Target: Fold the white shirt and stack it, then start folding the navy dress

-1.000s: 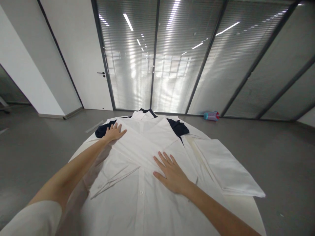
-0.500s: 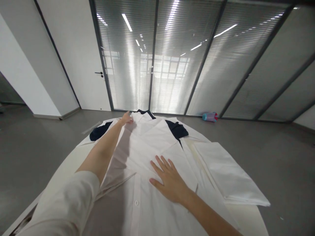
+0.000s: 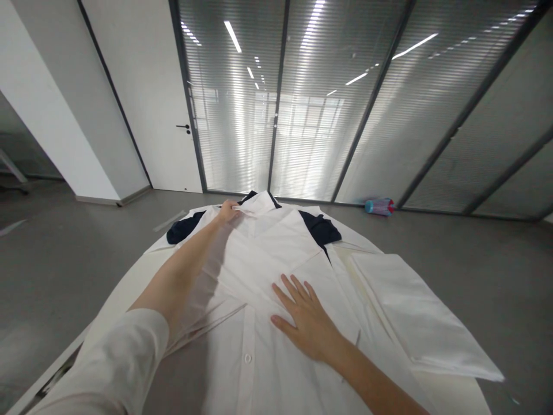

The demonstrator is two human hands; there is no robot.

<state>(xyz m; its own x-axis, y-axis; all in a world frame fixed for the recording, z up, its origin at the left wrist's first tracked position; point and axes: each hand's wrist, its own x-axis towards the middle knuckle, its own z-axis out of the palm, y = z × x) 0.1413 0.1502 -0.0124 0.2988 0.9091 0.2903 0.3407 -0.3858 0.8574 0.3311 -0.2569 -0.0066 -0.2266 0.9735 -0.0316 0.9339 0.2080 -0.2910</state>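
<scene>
White shirt (image 3: 254, 271): A button-front garment was seen spread front-up across the tabletop (image 3: 458, 397), with its collar (image 3: 259, 203) at the far end and its placket (image 3: 247, 323) running toward the wearer of the camera. Creases and overlapping folds were visible across the chest.

Left hand (image 3: 228, 212): Clenched at the far end of the shirt, beside the collar, with the white fabric pinched between the fingers and drawn up slightly. The forearm was stretched across the cloth, and a white sleeve (image 3: 103, 360) was seen covering the upper arm.

Right hand (image 3: 307, 323): Released, with the fingers spread and the palm laid flat on the shirt front beside the placket. Nothing was grasped by it.

Handling: The shirt was judged to be light, thin and soft, with little stiffness of its own. It could be expected to crease readily and to slide on the smooth surface.

Hold: The best purchase was judged to lie at the collar and the shoulder edges, where the fabric appeared doubled. Flat pressure from an open palm was judged suitable for the loose chest panels.

Nearby: A dark navy cloth (image 3: 184, 230) was seen showing beneath the shirt on both sides of the collar. A flat white cloth (image 3: 417, 311) lay on the tabletop to the right, and whether it was part of the shirt could not be told. A teal and pink bottle (image 3: 379, 207) stood on the grey floor (image 3: 64, 271) by a glass partition (image 3: 432, 115).
</scene>
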